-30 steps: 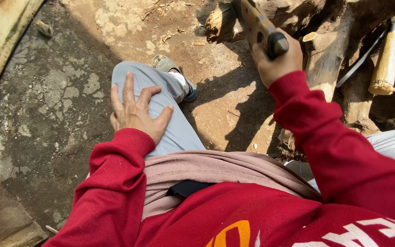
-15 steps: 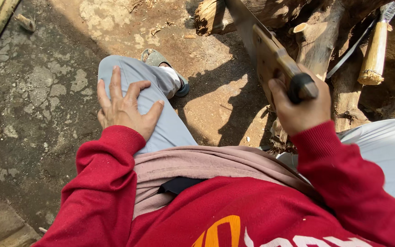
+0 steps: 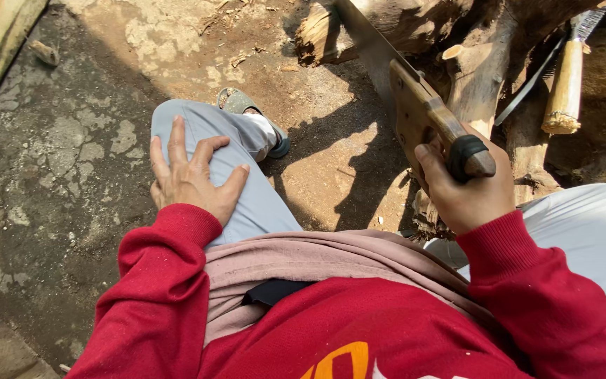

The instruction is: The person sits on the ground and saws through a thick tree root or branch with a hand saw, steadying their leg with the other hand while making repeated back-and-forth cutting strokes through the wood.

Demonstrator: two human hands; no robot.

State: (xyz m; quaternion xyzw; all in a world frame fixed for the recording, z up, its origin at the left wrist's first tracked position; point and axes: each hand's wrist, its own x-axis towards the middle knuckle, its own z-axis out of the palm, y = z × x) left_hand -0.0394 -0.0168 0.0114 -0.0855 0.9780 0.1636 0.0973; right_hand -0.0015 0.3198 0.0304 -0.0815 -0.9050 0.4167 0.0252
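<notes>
Handsaw drawn back toward the body, left hand resting on the knee.

Compared with a second ago, the right hand, fist closed round the black-wrapped grip of the wooden-handled steel handsaw, has pulled down and inward from the top of the frame to the right of centre, which reads as the return half of a sawing stroke. The blade runs up and left from that hand to the pale cut log at the top centre. The left hand lies flat with fingers spread on the grey-trousered knee, left of centre, well apart from the saw. A wooden-handled knife rests at the upper right.
</notes>
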